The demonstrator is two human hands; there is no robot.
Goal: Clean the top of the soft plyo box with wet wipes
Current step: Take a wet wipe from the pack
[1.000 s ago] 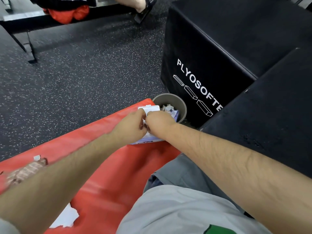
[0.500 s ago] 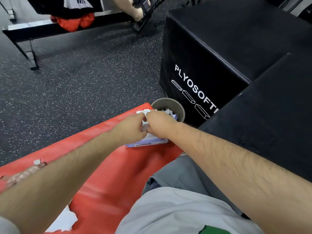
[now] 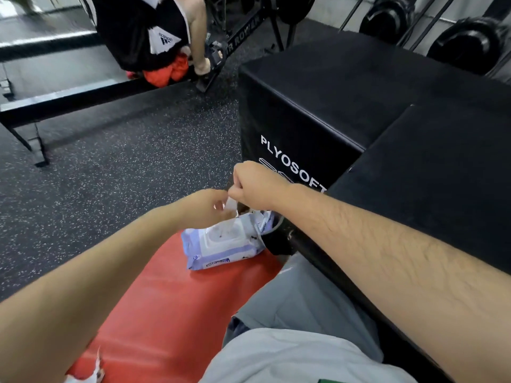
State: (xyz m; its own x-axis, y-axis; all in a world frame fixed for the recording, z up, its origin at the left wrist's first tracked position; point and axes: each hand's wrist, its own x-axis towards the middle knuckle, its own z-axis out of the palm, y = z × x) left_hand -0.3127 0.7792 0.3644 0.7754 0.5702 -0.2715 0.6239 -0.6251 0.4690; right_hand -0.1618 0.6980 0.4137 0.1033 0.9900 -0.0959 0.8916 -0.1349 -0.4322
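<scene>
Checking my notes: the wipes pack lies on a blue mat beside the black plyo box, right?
No, the mat is red, not blue; the head view shows it. The wipes pack does lie on it beside the black plyo box.

right grip (image 3: 258,186): fisted, pinching a white wet wipe (image 3: 231,207) that rises from the pack's opening.
left grip (image 3: 206,207): just beside the right grip, fingers at the wipe; blurred, hold unclear.
wipes pack (image 3: 224,244): directly below both grips, lying on the red mat (image 3: 171,299).
plyo box (image 3: 331,92): black, lettered PLYOSOFT, beyond the right grip.
floor (image 3: 110,189): dark, speckled, left of the left grip.
</scene>
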